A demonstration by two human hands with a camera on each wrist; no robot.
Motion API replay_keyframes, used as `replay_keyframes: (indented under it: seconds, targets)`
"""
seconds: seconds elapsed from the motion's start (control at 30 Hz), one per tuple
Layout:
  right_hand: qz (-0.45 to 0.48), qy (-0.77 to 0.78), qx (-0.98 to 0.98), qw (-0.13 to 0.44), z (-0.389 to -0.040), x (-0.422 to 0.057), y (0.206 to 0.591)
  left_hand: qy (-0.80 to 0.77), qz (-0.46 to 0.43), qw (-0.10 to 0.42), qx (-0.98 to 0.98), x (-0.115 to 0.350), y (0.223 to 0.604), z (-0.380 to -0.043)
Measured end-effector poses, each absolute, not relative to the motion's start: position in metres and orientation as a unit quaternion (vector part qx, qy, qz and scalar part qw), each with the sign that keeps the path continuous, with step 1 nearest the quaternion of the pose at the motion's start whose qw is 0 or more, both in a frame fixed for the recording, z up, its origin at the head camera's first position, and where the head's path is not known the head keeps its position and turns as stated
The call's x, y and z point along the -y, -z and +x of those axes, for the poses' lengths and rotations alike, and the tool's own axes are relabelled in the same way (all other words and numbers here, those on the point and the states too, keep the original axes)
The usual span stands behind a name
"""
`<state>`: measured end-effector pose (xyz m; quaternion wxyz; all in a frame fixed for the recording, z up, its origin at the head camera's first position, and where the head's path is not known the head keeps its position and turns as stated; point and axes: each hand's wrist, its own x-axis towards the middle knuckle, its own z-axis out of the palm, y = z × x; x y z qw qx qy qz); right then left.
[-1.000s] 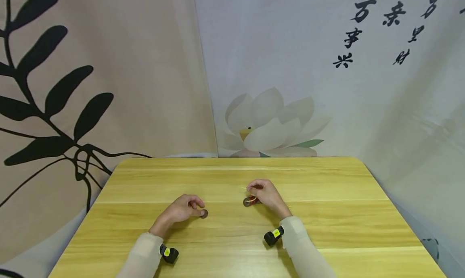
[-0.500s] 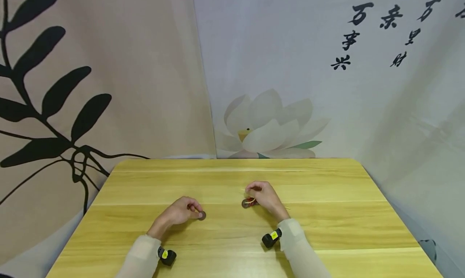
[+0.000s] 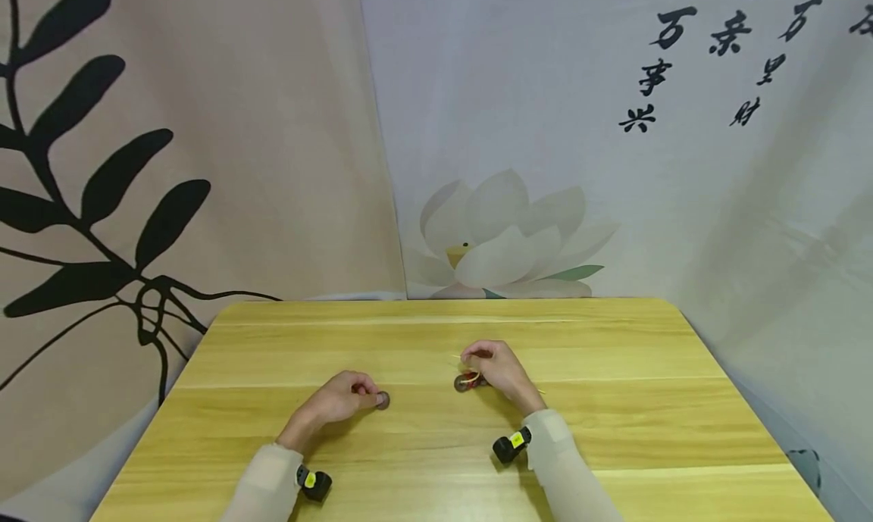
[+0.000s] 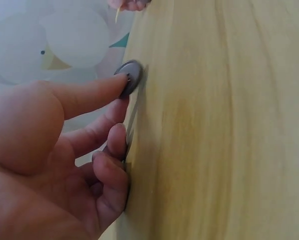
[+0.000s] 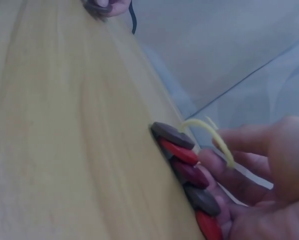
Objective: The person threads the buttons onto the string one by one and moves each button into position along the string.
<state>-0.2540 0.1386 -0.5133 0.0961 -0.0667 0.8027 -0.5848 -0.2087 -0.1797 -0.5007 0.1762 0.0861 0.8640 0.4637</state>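
Between thumb and finger, my left hand [image 3: 336,398] pinches a dark grey-brown round button [image 4: 134,70], tilted up on edge close to the tabletop. Small holes show near the thumb tip in the left wrist view. To the right, my right hand [image 3: 499,367] pinches a yellow cord [image 5: 220,145] near its end. That cord comes out of the first dark button [image 5: 172,134] in a row of several overlapping buttons, where red [image 5: 179,151], dark red [image 5: 191,173] and grey-brown ones follow each other. The row lies on the table beneath the right hand, which partly hides it.
The wooden table [image 3: 423,461] has its far edge against a fabric backdrop [image 3: 273,166] printed with leaves, a lotus and writing. A small black camera [image 3: 315,484] sits on the left wrist and another camera [image 3: 510,446] on the right.
The left hand's fingers have come down nearer the thumb, around the button, which was lower against the thumb tip a second ago. The right hand, cord and button row look about the same.
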Motion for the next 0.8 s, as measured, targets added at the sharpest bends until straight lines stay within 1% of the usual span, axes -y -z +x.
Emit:
replay_keyframes:
  seconds: [0.37, 0.53, 0.8]
  targets:
    - [-0.056, 0.578, -0.81, 0.076, -0.251, -0.136, 0.508, -0.486, 0.022, 0.119, -0.866, 0.173, 0.498, -0.206]
    - [-0.056, 0.574, -0.815, 0.061, -0.247, -0.132, 0.501, -0.491, 0.016, 0.094, -0.866, 0.167, 0.494, -0.207]
    - [-0.069, 0.56, -0.825, 0.041, -0.241, -0.127, 0.492, -0.508, -0.004, 0.082, -0.857, 0.157, 0.486, -0.207]
